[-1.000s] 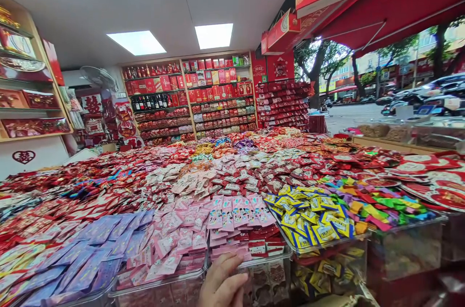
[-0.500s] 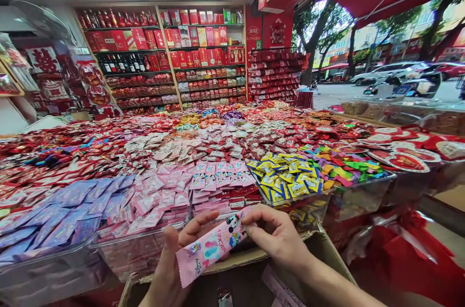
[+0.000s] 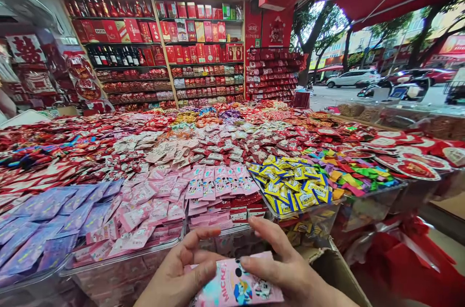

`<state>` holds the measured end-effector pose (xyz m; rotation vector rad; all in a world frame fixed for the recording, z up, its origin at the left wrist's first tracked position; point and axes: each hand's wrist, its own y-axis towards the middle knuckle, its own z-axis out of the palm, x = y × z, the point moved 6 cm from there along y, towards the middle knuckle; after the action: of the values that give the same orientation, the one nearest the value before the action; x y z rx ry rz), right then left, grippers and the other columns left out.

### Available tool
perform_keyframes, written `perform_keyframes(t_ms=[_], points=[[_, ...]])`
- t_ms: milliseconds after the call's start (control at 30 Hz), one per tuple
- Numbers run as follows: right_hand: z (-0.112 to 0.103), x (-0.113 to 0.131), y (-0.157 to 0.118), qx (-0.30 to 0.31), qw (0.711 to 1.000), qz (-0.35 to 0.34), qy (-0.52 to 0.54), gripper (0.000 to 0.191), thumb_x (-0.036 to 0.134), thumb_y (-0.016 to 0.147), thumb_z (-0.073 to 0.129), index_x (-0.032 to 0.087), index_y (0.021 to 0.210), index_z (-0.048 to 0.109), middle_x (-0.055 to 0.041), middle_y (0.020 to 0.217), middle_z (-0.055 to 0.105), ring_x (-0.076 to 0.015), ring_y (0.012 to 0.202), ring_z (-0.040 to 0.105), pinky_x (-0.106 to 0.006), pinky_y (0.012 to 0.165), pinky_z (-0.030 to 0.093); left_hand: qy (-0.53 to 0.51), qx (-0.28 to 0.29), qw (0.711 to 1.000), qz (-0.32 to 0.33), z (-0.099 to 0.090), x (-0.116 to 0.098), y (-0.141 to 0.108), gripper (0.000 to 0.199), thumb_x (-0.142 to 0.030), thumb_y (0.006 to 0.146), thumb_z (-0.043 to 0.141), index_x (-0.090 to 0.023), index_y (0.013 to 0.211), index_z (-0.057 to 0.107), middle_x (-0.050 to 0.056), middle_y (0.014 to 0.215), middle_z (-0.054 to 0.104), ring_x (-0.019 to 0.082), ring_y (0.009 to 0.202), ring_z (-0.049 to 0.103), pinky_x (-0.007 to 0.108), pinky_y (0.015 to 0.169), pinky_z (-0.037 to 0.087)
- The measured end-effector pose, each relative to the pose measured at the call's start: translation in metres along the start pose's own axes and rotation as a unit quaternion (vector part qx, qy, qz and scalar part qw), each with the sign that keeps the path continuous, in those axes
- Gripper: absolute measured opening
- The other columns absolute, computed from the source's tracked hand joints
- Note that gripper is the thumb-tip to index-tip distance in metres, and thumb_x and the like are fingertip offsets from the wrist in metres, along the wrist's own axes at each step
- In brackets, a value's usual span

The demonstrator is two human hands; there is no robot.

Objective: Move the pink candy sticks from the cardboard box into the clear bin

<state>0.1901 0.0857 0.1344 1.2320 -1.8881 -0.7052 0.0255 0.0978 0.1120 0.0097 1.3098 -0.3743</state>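
Low in the head view, a pink candy packet (image 3: 241,283) printed with MICKEY and cartoon figures lies between my two hands. My left hand (image 3: 181,268) is on its left end, thumb pressed over the front, other fingers curled behind. The thumb of my right hand (image 3: 286,270) presses the upper front near the right end, with the index finger raised off the packet. The packet's lower edge runs partly out of frame. Just beyond my hands are pink cartoon packets (image 3: 221,181) in a row and a heap of pink wrapped sweets (image 3: 145,205).
Purple packets (image 3: 47,229) fill a clear bin at left. Yellow-and-blue sweets (image 3: 294,183) and multicoloured sweets (image 3: 358,171) fill bins at right. A cardboard box (image 3: 337,268) stands below my right forearm, beside red bags (image 3: 410,263). Shelves (image 3: 163,45) of bottles and boxes line the back wall.
The candy packet has come lower and turned from slanted to nearly level. My right hand has shifted from pinching its upper end to a thumb laid across its front. The view has shifted slightly.
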Motion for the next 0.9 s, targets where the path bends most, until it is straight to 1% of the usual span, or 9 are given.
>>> perform_keyframes(t_ms=[133,233,300,367,433,500,633,767,900], points=[[-0.001,0.009,0.002,-0.001,0.993,-0.095,-0.072,0.041,0.018,0.078,0.056,0.020,0.118,0.047,-0.0062,0.099,0.066,-0.0182,0.106,0.051,-0.032,0.088,0.043,0.001,0.051,0.999,-0.008,0.007,-0.002,0.002,0.044,-0.034,0.072,0.065,-0.021,0.111,0.050,0.006,0.076,0.071,0.016,0.063,0.064,0.022,0.055,0.046],[-0.012,0.003,0.013,0.007,0.990,-0.079,-0.115,0.039,0.017,0.081,0.050,0.017,0.120,0.045,-0.0067,0.096,0.066,-0.0183,0.097,0.056,-0.031,0.081,0.046,0.158,-0.063,0.979,0.115,-0.016,-0.029,0.009,0.034,-0.038,0.076,0.058,-0.023,0.107,0.056,0.005,0.085,0.071,0.019,0.073,0.064,0.025,0.060,0.049],[-0.020,-0.012,0.027,0.011,0.984,-0.028,-0.175,0.038,0.013,0.083,0.045,0.014,0.121,0.044,-0.0096,0.102,0.064,-0.0193,0.099,0.054,-0.033,0.082,0.045,0.338,-0.141,0.896,0.253,-0.025,-0.059,0.013,0.028,-0.037,0.077,0.056,-0.024,0.101,0.062,0.005,0.098,0.068,0.023,0.089,0.061,0.031,0.078,0.048],[-0.023,-0.034,0.046,0.026,0.963,0.050,-0.262,0.036,0.011,0.083,0.042,0.011,0.119,0.047,-0.0121,0.107,0.061,-0.0222,0.103,0.051,-0.037,0.085,0.042,0.505,-0.151,0.780,0.338,-0.020,-0.077,0.023,0.031,-0.035,0.079,0.052,-0.024,0.106,0.061,0.005,0.116,0.060,0.026,0.109,0.051,0.038,0.095,0.037],[-0.017,-0.059,0.065,0.077,0.925,0.130,-0.347,0.035,0.009,0.082,0.039,0.007,0.116,0.050,-0.0152,0.110,0.059,-0.0268,0.105,0.049,-0.042,0.085,0.040,0.615,-0.128,0.701,0.339,-0.013,-0.080,0.042,0.042,-0.036,0.083,0.044,-0.020,0.121,0.051,0.008,0.132,0.046,0.027,0.122,0.037,0.045,0.102,0.028],[-0.003,-0.080,0.080,0.141,0.886,0.193,-0.397,0.037,0.007,0.082,0.036,0.003,0.115,0.051,-0.0192,0.111,0.057,-0.0302,0.105,0.048,-0.044,0.083,0.040,0.682,-0.110,0.658,0.299,-0.009,-0.075,0.062,0.048,-0.039,0.085,0.038,-0.017,0.128,0.042,0.012,0.138,0.035,0.029,0.127,0.027,0.049,0.102,0.025],[0.023,-0.100,0.091,0.197,0.853,0.240,-0.419,0.037,0.006,0.080,0.033,0.001,0.110,0.054,-0.0230,0.109,0.056,-0.0311,0.104,0.048,-0.045,0.081,0.039,0.739,-0.110,0.623,0.232,-0.007,-0.061,0.085,0.049,-0.042,0.087,0.030,-0.016,0.128,0.042,0.016,0.137,0.035,0.033,0.125,0.030,0.052,0.099,0.028],[0.034,-0.101,0.084,0.209,0.878,0.224,-0.367,0.036,0.017,0.081,0.039,0.007,0.113,0.052,-0.0182,0.115,0.054,-0.0294,0.106,0.046,-0.045,0.086,0.036,0.753,-0.109,0.606,0.232,-0.008,-0.054,0.087,0.045,-0.042,0.088,0.028,-0.024,0.125,0.046,0.011,0.135,0.040,0.036,0.124,0.030,0.055,0.095,0.030],[0.033,-0.104,0.079,0.224,0.894,0.228,-0.314,0.051,0.049,0.083,0.037,0.011,0.115,0.050,-0.0153,0.122,0.049,-0.0321,0.116,0.037,-0.056,0.095,0.021,0.754,-0.104,0.602,0.240,-0.008,-0.053,0.086,0.045,-0.043,0.087,0.030,-0.023,0.124,0.047,0.011,0.134,0.042,0.036,0.124,0.031,0.054,0.095,0.031]])
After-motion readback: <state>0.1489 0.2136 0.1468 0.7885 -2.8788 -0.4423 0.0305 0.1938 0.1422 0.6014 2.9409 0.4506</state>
